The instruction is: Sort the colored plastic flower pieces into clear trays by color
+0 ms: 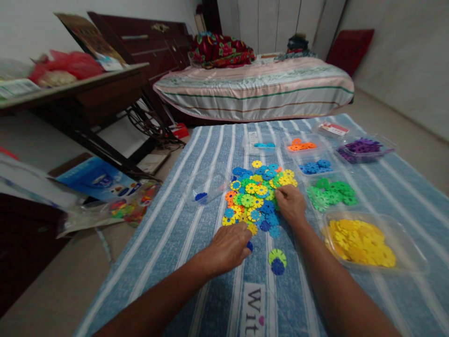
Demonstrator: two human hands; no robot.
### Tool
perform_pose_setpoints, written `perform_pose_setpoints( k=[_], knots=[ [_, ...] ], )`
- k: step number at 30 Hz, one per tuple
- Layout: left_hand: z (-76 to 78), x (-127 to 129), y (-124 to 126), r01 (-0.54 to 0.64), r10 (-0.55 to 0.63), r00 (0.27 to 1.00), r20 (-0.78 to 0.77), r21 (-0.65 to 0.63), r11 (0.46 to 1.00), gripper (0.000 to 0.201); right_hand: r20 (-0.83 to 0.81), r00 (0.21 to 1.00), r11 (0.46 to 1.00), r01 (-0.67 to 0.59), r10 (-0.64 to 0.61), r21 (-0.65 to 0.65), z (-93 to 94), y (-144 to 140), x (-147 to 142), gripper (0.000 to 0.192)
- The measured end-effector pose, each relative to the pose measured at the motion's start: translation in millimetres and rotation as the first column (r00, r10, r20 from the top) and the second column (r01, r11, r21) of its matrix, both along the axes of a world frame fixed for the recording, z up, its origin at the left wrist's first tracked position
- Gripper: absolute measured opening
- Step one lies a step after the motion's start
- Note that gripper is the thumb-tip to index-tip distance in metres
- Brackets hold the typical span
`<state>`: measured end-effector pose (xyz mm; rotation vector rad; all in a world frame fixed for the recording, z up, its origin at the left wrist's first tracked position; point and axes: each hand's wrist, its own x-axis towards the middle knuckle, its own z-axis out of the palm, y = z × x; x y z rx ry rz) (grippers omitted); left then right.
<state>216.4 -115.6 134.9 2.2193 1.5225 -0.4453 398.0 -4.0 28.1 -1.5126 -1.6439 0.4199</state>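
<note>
A heap of flower-shaped plastic discs (248,201) in yellow, green, blue and orange lies on the striped cloth. My left hand (228,245) is at the heap's near left edge, fingers curled. A dark blue disc (249,246) shows beside its thumb; whether it is held or lying there I cannot tell. At the heap's right side, my right hand (292,204) is closed in a pinch, its fingertips against the discs and whatever they grip hidden. Closer to me, another dark blue disc (278,267) overlaps a light green disc (277,255).
On the right stand clear tubs of yellow discs (361,243), green discs (331,193), blue discs (315,167), orange discs (300,145) and purple discs (363,148). A clear tub (210,185) at left holds a dark blue disc. A bed (252,91) stands beyond the table.
</note>
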Motion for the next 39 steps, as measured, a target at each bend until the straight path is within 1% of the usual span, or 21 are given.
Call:
perform_pose_setpoints(
  k=[4, 6, 8, 10, 13, 15, 17, 19, 20, 22, 25, 28, 29, 31, 33, 35, 37, 39],
  knots=[
    [-4.3, -0.2, -0.8, -0.033, 0.035, 0.992, 0.119, -0.014, 0.999, 0.005, -0.004, 1.0, 1.0, -0.003, 0.003, -0.009, -0.1, 0.4, -0.2, 0.027],
    [-6.6, -0.4, -2.2, -0.051, 0.056, 0.982, 0.182, -0.029, 0.998, 0.007, -0.008, 1.0, 1.0, -0.003, 0.003, -0.007, 0.2, 0.5, -0.2, 0.027],
    [-5.9, -2.4, -2.5, -0.062, 0.064, 0.965, 0.254, -0.016, 0.998, 0.009, -0.013, 1.0, 1.0, 0.001, -0.001, -0.002, 0.8, 0.1, -0.3, 0.026],
    [-0.1, -8.1, 0.9, -0.083, 0.067, 0.944, 0.324, 0.037, 0.996, 0.011, -0.015, 1.0, 1.0, 0.004, -0.004, 0.0, 1.6, -0.4, -0.5, 0.026],
    [17.7, -27.0, 16.3, -0.164, 0.086, 0.925, 0.369, 0.186, 0.969, 0.016, -0.011, 1.0, 1.0, 0.002, -0.002, 0.001, 2.4, -1.1, -0.7, 0.027],
    [31.8, -45.7, 33.0, -0.244, 0.131, 0.929, 0.347, 0.307, 0.92, 0.015, -0.004, 1.0, 1.0, 0.002, -0.002, -0.002, 2.4, -1.2, -0.8, 0.027],
    [43.2, -66.6, 51.9, -0.312, 0.212, 0.939, 0.271, 0.41, 0.857, 0.015, -0.001, 1.0, 1.0, 0.002, -0.002, -0.003, 2.0, -0.9, -0.8, 0.027],
    [49.4, -85.9, 69.9, -0.34, 0.302, 0.94, 0.157, 0.45, 0.826, 0.016, -0.003, 1.0, 1.0, -0.001, 0.001, -0.004, 1.2, -0.4, -0.6, 0.027],
    [50.2, -94.1, 77.7, -0.347, 0.34, 0.935, 0.101, 0.454, 0.82, 0.016, -0.003, 1.0, 1.0, -0.004, 0.004, -0.005, 0.8, -0.1, -0.4, 0.027],
    [47.6, -106.6, 89.8, -0.349, 0.382, 0.924, 0.01, 0.426, 0.834, 0.015, 0.001, 1.0, 1.0, -0.009, 0.009, -0.01, 0.1, 0.5, 0.2, 0.027],
    [37.6, -116.9, 99.5, -0.335, 0.365, 0.93, -0.051, 0.294, 0.895, 0.008, 0.012, 1.0, 1.0, -0.013, 0.013, -0.015, -0.6, 1.3, 0.9, 0.026],
    [28.2, -121.3, 103.5, -0.309, 0.319, 0.946, -0.054, 0.144, 0.94, 0.006, 0.016, 1.0, 1.0, -0.012, 0.012, -0.011, -0.5, 1.5, 0.9, 0.027],
    [26.5, -122.1, 104.5, -0.298, 0.306, 0.95, -0.059, 0.112, 0.948, 0.006, 0.016, 1.0, 1.0, -0.011, 0.011, -0.01, -0.4, 1.5, 0.8, 0.027],
    [26.1, -122.8, 106.4, -0.29, 0.299, 0.949, -0.097, 0.097, 0.952, 0.008, 0.015, 1.0, 1.0, -0.01, 0.011, -0.011, -0.1, 1.5, 0.5, 0.027],
    [29.4, -121.3, 107.0, -0.294, 0.318, 0.934, -0.162, 0.156, 0.943, 0.013, 0.016, 1.0, 1.0, -0.012, 0.012, -0.012, -0.2, 1.6, 0.2, 0.027],
    [34.7, -115.8, 104.5, -0.292, 0.349, 0.913, -0.212, 0.261, 0.92, 0.018, 0.015, 1.0, 1.0, -0.01, 0.011, -0.012, -0.6, 1.9, 0.1, 0.027],
    [39.1, -103.9, 96.7, -0.265, 0.346, 0.918, -0.194, 0.348, 0.899, 0.022, 0.015, 1.0, 1.0, -0.01, 0.011, -0.013, -1.2, 2.2, 0.0, 0.027],
    [40.0, -84.7, 82.8, -0.216, 0.275, 0.954, -0.118, 0.364, 0.906, 0.025, 0.012, 1.0, 1.0, -0.014, 0.014, -0.015, -1.7, 2.3, -0.1, 0.027]
  ],
)
